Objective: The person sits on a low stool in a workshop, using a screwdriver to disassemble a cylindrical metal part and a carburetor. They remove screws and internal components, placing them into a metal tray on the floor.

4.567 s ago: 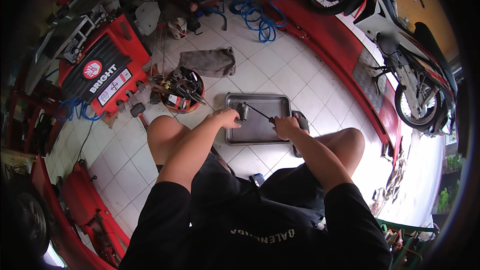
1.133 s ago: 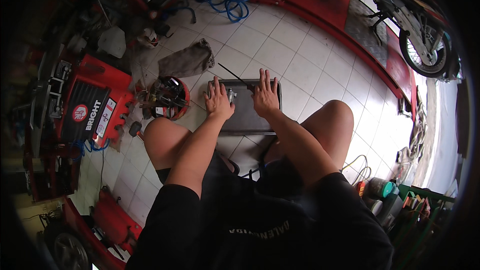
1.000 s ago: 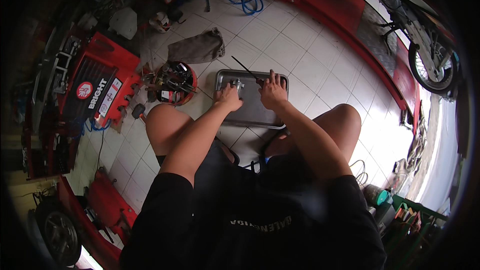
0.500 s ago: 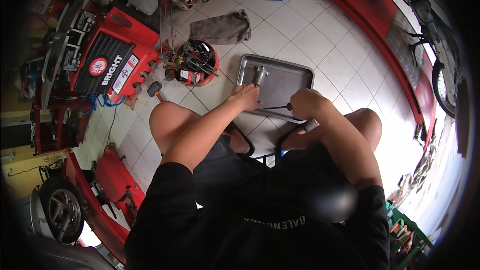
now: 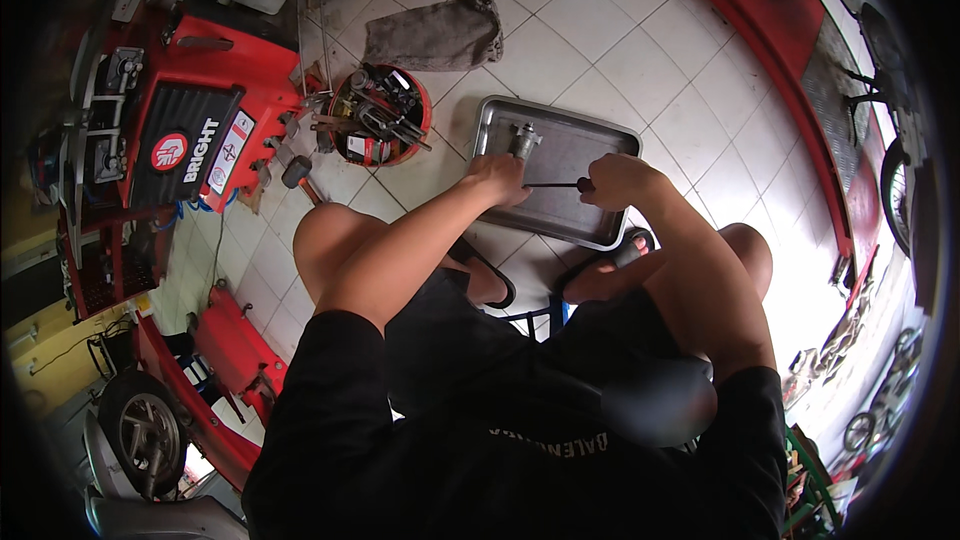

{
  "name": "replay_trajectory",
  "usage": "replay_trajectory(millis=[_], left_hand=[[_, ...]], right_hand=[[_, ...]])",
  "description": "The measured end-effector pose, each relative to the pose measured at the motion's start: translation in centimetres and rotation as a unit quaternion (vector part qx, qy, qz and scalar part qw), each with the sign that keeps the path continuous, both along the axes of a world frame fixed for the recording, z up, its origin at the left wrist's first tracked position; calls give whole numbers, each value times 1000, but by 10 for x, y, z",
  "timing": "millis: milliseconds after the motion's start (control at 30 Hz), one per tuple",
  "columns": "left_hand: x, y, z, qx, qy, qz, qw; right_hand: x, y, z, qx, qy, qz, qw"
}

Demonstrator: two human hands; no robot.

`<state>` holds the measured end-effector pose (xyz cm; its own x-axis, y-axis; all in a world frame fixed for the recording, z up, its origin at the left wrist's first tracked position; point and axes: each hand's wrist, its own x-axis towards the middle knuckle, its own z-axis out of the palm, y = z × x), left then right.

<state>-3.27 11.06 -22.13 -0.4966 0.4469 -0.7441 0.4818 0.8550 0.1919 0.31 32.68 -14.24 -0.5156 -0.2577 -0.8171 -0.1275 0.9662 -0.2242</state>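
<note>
My left hand (image 5: 500, 180) is closed round a silvery metal cylindrical part (image 5: 523, 142) over the left side of a shallow grey metal tray (image 5: 628, 140). The part's far end, with small lugs, sticks out beyond my fingers. Over the tray's right side, my right hand (image 5: 618, 183) grips the dark handle of a screwdriver (image 5: 555, 185). Its thin shaft points left, level, toward the part. The tip meets the edge of my left hand, and whether it touches the part is hidden.
A red-orange bucket (image 5: 424, 130) full of tools stands left of the tray, near a hammer (image 5: 297, 173). Behind lies a grey cloth (image 5: 435, 32) on white floor tiles (image 5: 600, 30). A red machine (image 5: 200, 90) is at left; a red platform edge (image 5: 790, 50) runs along the right.
Both hands have moved a little farther from me over the tray, the screwdriver with them. The screwdriver's shaft is now nearly level. The whole view has shifted slightly.
</note>
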Motion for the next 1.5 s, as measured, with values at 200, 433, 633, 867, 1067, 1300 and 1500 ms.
replay_trajectory(millis=[200, 433, 633, 867, 1067, 1300, 1500], left_hand=[[-50, -16, -5, 21, 106, 92, 990], [-107, -139, -30, -60, 280, 305, 908], [-95, -189, -62, -71, 322, 313, 891], [-103, -194, -55, -68, 315, 357, 877], [-112, -197, -29, 26, 314, 366, 876], [-93, -154, 48, 282, 235, 385, 846], [-33, -113, 156, 538, 86, 491, 680]], right_hand=[[-18, 10, -26, -59, 31, -22, 998], [-26, 19, -24, -61, 36, -48, 996], [-18, 34, -25, -51, 29, -93, 994], [-15, 42, -15, -49, 15, -95, 994], [-15, 48, -6, -52, 65, -109, 990], [-23, 34, 19, -221, 245, -172, 928], [-9, -3, 48, -618, 245, -374, 646]])
